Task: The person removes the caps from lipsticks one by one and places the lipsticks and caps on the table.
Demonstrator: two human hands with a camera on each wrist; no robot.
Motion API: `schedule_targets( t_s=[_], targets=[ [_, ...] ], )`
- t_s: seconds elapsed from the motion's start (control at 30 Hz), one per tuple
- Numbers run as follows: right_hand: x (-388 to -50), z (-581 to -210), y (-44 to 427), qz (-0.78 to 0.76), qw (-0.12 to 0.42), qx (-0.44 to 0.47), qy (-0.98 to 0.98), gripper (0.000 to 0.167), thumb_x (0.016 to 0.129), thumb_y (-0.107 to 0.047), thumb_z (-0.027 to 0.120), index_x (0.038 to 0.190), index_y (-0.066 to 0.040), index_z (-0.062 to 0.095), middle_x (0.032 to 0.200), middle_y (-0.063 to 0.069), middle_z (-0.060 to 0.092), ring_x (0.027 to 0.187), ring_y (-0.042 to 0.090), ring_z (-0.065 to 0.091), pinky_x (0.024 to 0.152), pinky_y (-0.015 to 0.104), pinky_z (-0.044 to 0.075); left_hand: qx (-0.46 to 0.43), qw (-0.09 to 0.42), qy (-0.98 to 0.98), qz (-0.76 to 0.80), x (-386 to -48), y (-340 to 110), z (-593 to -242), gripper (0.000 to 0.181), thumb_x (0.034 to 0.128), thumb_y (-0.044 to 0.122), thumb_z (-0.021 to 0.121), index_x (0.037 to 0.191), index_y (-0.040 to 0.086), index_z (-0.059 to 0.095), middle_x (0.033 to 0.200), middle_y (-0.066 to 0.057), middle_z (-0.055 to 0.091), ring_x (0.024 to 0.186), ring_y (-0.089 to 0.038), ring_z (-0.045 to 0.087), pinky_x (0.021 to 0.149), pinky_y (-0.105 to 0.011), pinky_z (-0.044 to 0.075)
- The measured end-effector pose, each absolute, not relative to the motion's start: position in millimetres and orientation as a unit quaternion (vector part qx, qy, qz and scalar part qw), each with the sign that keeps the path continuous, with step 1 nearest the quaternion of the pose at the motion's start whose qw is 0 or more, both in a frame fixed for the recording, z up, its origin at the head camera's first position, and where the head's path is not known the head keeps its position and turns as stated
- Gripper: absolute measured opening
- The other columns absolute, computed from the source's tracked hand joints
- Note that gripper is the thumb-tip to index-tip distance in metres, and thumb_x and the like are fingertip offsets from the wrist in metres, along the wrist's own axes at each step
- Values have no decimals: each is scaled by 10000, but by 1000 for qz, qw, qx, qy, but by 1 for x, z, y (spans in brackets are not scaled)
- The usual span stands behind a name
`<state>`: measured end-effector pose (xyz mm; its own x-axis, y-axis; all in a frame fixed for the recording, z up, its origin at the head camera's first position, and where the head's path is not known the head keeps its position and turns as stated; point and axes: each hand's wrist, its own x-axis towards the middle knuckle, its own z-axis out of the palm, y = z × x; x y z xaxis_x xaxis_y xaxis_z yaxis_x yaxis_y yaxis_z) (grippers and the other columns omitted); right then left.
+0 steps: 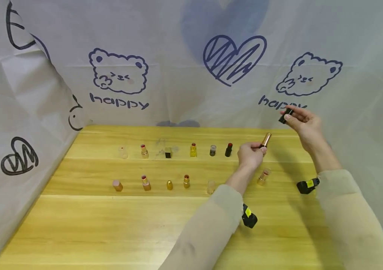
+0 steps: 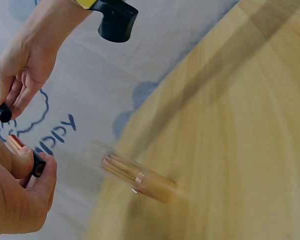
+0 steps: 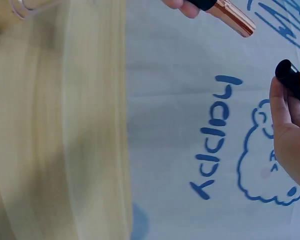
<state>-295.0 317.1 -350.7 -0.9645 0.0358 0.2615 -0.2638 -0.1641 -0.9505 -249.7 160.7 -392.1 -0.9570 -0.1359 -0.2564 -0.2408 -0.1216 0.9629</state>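
My left hand [image 1: 250, 155] pinches a lipstick tube [image 1: 267, 139] by its black base, with the rose-gold metal section pointing up and to the right. Up and to the right of it, my right hand [image 1: 307, 127] holds a black lipstick cap [image 1: 286, 115] between thumb and fingers. The right wrist view shows the black cap [image 3: 290, 79] with one end facing the rose-gold tube [image 3: 235, 19], a gap between them. On the table below my left hand stands a gold lipstick [image 1: 263, 177] with a clear top. Both hands are raised above the wooden table [image 1: 110, 225].
Two rows of lipsticks and caps stand on the table, among them a black lipstick [image 1: 228, 150], a yellow one [image 1: 193, 150], a pink-gold one [image 1: 146, 183], a small gold cap [image 1: 169, 185] and a clear cap [image 1: 211, 186]. A printed white cloth [image 1: 177, 90] hangs behind.
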Motion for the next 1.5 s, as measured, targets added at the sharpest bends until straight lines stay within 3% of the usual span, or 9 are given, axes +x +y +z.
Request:
schedule_targets(
  t_s=[0.27,0.57,0.77,0.97,1.1,1.3,1.5],
  targets=[
    [-293,-350,323,734,114,44,-668,480,932,-26,755,1380,64,605,1068,-2,777,1000,95,719,869,177,577,-118,-20,672,731,-252,163,-392,103,930,44,775,1012,98,744,849,40,668,766,-91,670,668,-235,573],
    [-292,-381,321,604,146,21,-783,406,961,-128,760,1339,-17,663,1074,-125,757,985,7,670,857,106,541,-123,-21,697,706,-257,164,-400,188,895,39,812,1001,141,694,918,17,704,793,-110,684,659,-254,584],
    [-294,-400,324,538,119,14,-835,427,993,-170,733,1366,6,622,1136,-96,725,965,-44,642,838,95,527,-100,-9,779,619,-275,164,-393,215,887,63,798,1044,150,679,894,43,676,788,-117,647,691,-258,565],
    [-298,-415,325,490,74,17,-868,413,992,-141,730,1351,34,622,1277,137,694,946,-56,613,810,78,507,-88,19,853,515,-296,170,-390,218,865,93,819,1041,185,729,897,55,688,797,-131,650,669,-265,554],
    [-302,-422,327,462,47,22,-885,399,990,-105,721,1346,46,620,1328,250,648,985,26,625,774,71,506,-84,39,870,484,-304,176,-394,149,875,126,833,998,166,760,868,27,697,735,-148,632,610,-278,535],
    [-307,-430,328,431,23,28,-902,374,974,-36,707,1322,80,632,1294,302,646,1102,330,662,718,80,502,-95,65,881,460,-307,185,-408,151,853,174,876,876,98,747,772,-23,675,645,-172,595,512,-289,485],
    [-311,-436,332,433,8,33,-901,363,967,22,680,1315,106,623,1311,330,620,1183,454,632,744,90,508,-121,77,883,447,-309,190,-417,188,854,170,869,939,117,709,750,-25,643,674,-199,620,517,-314,521]
  ],
)
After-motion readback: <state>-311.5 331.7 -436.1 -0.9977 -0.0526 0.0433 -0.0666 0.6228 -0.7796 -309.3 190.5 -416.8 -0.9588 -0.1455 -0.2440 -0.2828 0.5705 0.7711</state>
